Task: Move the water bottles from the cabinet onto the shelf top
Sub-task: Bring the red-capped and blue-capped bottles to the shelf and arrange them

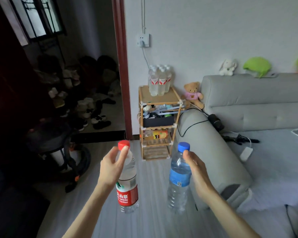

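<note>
Both forearms reach forward from the bottom of the view, each carrying a bottle over the grey floor (150, 220). Judging by this, the step in hand is the carry: two bottles are out of the cabinet and on the way to the shelf.

Largest in the room is the sofa (248, 103), at the right. Just left of its arm stands the bamboo shelf (159, 124), against the wall beside the door frame (121, 66). Its top already bears a tight cluster of clear bottles (159, 81), set toward the back left; the front and right of the top show bare. A teddy bear (193, 94) sits between shelf and sofa.

My left hand (110, 167) grips the red-capped bottle (127, 184) high up, thumb and fingers curled round its neck just under the cap, so that the body hangs below. My right hand (196, 170) holds the blue-capped bottle (178, 179) the same way, fingers wrapped about its shoulder, thumb near the cap. Both bottles stand nearly upright, apart from each other, and both are well short of the shelf, which lies ahead and between them.

Next, I judge, comes a walk forward, then a lift above the top and a setting down on the bare part, one at a time, without knocking the cluster over.
</note>
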